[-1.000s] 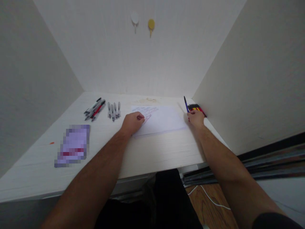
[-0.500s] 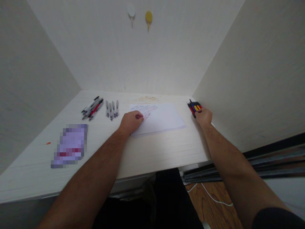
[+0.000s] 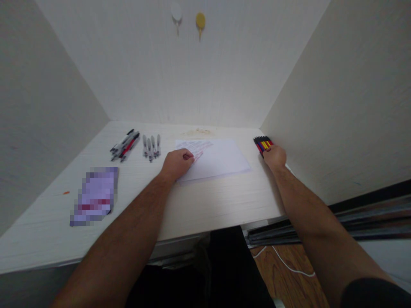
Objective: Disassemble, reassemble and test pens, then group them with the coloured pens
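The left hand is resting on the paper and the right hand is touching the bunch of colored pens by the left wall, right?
Not quite. In the head view the left hand does rest on the paper, and the right hand does touch the bunch of colored pens, but those pens lie by the right wall, not the left.

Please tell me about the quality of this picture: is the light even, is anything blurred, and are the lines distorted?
Head view: the light is soft and even, with only faint shadows under the left hand and the sheet of paper; the wide lens splays the side walls outward; a pixelated card is masked into blocks; the coloured pens at the right hand look slightly soft.
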`<state>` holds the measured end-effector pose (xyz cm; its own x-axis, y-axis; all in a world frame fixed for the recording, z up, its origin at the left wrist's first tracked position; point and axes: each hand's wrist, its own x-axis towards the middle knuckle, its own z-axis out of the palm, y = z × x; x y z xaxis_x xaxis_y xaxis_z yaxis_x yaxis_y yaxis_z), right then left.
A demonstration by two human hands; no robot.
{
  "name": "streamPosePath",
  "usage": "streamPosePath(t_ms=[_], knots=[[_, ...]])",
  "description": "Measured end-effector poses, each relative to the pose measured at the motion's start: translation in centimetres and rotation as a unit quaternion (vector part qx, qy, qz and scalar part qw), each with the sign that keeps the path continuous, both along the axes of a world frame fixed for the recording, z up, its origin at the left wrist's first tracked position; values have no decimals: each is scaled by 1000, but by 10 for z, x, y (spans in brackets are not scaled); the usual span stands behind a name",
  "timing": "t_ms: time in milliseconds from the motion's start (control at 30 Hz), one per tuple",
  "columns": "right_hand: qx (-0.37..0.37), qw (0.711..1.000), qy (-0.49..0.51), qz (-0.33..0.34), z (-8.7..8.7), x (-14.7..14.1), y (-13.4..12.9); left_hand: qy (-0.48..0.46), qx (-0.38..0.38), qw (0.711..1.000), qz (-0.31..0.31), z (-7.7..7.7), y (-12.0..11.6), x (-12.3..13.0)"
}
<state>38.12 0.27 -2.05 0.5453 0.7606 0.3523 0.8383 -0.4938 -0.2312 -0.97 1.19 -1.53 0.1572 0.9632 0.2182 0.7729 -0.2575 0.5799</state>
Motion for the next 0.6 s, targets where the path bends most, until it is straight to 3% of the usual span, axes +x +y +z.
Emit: streamPosePath(t_ms=[600], knots=[[28,998,50,-5,2,2,-12,-2,8,1000,-1,-2,1,0]])
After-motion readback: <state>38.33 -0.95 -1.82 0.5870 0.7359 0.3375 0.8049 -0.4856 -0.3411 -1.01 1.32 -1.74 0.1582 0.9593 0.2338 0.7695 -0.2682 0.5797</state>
